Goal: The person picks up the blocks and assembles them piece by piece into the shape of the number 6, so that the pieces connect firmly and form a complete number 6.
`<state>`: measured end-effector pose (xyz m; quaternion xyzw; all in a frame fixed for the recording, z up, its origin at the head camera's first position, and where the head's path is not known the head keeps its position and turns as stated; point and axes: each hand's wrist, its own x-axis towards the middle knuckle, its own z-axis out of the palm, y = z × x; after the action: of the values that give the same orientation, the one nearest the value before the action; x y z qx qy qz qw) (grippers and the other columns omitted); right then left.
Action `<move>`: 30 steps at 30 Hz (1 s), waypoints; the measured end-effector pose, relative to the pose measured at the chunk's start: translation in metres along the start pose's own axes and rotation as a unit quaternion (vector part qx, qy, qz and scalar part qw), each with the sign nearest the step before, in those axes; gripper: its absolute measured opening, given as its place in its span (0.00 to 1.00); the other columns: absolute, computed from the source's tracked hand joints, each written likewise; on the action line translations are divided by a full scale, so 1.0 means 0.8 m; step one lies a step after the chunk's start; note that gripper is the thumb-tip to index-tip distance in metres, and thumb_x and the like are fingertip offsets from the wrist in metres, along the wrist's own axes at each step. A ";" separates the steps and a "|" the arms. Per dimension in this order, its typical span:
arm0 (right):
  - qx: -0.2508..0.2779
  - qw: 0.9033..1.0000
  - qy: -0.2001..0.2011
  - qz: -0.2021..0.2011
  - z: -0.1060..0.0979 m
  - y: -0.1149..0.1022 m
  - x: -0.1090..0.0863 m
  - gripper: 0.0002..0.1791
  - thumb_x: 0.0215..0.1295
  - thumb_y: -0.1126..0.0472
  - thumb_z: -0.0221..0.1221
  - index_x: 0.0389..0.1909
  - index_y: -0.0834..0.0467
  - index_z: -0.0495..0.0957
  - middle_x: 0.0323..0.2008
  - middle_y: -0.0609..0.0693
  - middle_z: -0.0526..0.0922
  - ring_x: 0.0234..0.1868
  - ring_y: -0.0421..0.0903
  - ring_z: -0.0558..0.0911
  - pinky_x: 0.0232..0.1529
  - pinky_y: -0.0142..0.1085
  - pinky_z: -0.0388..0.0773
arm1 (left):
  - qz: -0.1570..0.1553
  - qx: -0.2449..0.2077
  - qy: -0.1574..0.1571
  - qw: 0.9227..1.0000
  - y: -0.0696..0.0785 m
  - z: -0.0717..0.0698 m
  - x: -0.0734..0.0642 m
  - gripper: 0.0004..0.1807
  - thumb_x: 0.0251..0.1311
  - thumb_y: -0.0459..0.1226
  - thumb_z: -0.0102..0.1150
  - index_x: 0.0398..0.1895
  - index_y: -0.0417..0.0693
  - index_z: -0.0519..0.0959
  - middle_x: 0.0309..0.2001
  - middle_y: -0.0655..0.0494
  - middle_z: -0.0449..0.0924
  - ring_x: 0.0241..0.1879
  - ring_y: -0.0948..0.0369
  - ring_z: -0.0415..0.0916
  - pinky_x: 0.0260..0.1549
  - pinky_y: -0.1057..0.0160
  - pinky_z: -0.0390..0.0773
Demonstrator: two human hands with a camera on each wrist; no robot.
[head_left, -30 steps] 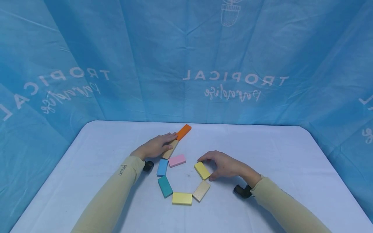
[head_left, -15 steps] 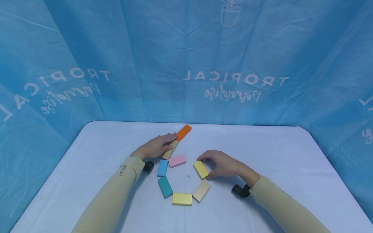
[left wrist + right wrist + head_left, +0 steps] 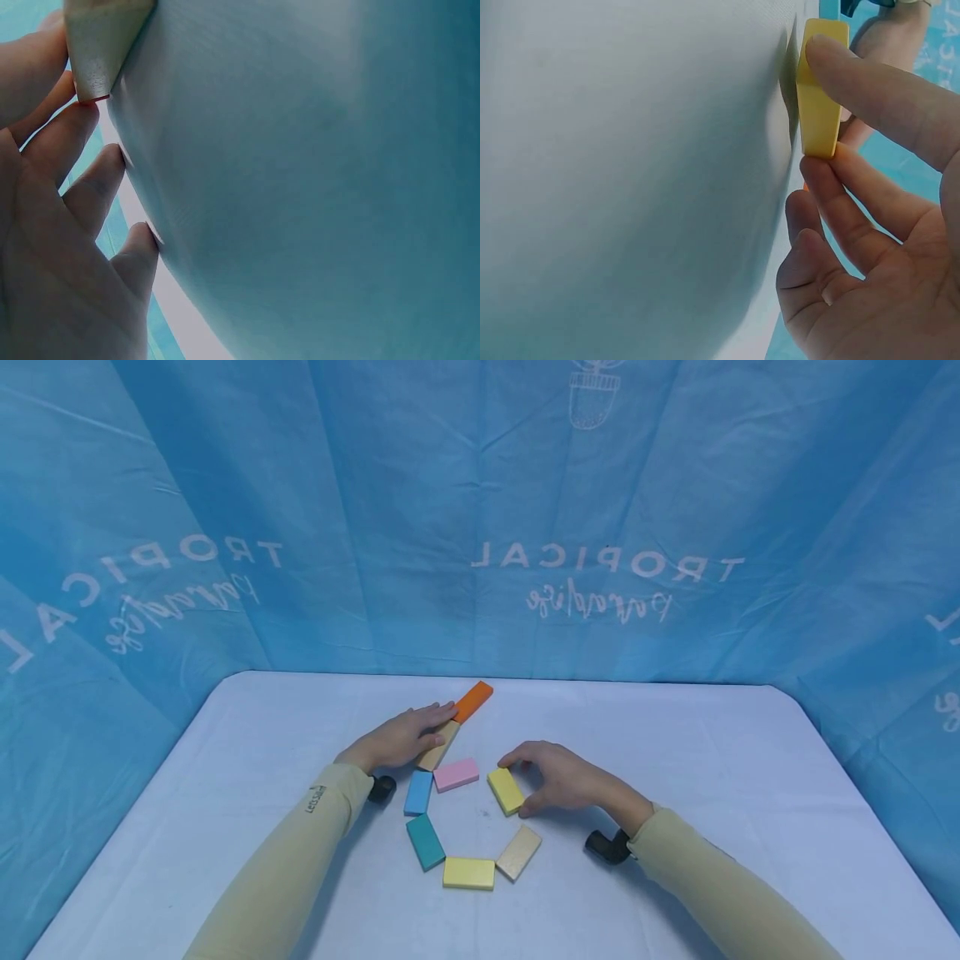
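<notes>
In the head view, my left hand rests over a plain wooden block with its fingers fairly straight. Its fingertips lie where that block meets an orange block. The left wrist view shows the thumb and fingertips touching the wooden block. To the right, my right hand pinches a yellow block between thumb and fingers. That block lies flat or nearly so, a short gap from the pink block. Seen from the right wrist, the thumb presses one side of the yellow block.
A curved row runs from the blue block through a teal block and a second yellow block to a second wooden block. They lie on a white-covered table. A blue printed curtain hangs behind.
My right hand has moved the yellow block left and slightly away from me, toward the pink block and off the wooden block below it. My left hand has stayed put.
</notes>
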<state>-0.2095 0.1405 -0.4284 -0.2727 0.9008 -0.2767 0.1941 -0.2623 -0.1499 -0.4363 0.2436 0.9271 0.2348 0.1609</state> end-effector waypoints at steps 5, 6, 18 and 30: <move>0.001 1.000 -0.008 0.002 0.002 -0.005 0.005 0.35 0.51 0.62 0.77 0.62 0.50 0.78 0.60 0.46 0.78 0.57 0.46 0.74 0.64 0.46 0.72 | 0.002 0.003 0.000 1.000 0.000 0.001 0.001 0.33 0.77 0.43 0.50 0.80 0.50 0.55 0.79 0.53 0.52 0.78 0.51 0.46 0.76 0.46 0.45; 0.000 1.000 -0.010 0.003 0.002 -0.006 0.006 0.35 0.51 0.62 0.77 0.62 0.50 0.78 0.60 0.46 0.78 0.57 0.46 0.74 0.64 0.46 0.72 | 0.002 0.003 0.000 1.000 0.000 0.001 0.001 0.33 0.77 0.43 0.50 0.80 0.50 0.55 0.79 0.53 0.52 0.78 0.51 0.46 0.76 0.46 0.45; 0.007 1.000 -0.015 0.010 0.002 -0.011 0.013 0.35 0.50 0.62 0.78 0.62 0.50 0.78 0.57 0.44 0.78 0.56 0.45 0.74 0.62 0.44 0.73 | -0.005 0.002 -0.001 1.000 0.004 -0.001 -0.001 0.33 0.77 0.44 0.49 0.80 0.52 0.54 0.79 0.52 0.52 0.78 0.52 0.46 0.76 0.47 0.45; 0.008 0.998 0.046 0.042 0.005 -0.007 -0.007 0.38 0.48 0.59 0.79 0.62 0.52 0.77 0.58 0.44 0.79 0.55 0.45 0.76 0.59 0.43 0.76 | -0.014 0.002 -0.008 1.000 0.005 -0.002 -0.001 0.33 0.77 0.45 0.49 0.80 0.53 0.53 0.79 0.52 0.51 0.79 0.52 0.46 0.76 0.48 0.45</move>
<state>-0.2012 0.1389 -0.4269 -0.2199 0.9172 -0.2875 0.1664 -0.2608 -0.1474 -0.4330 0.2323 0.9298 0.2285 0.1710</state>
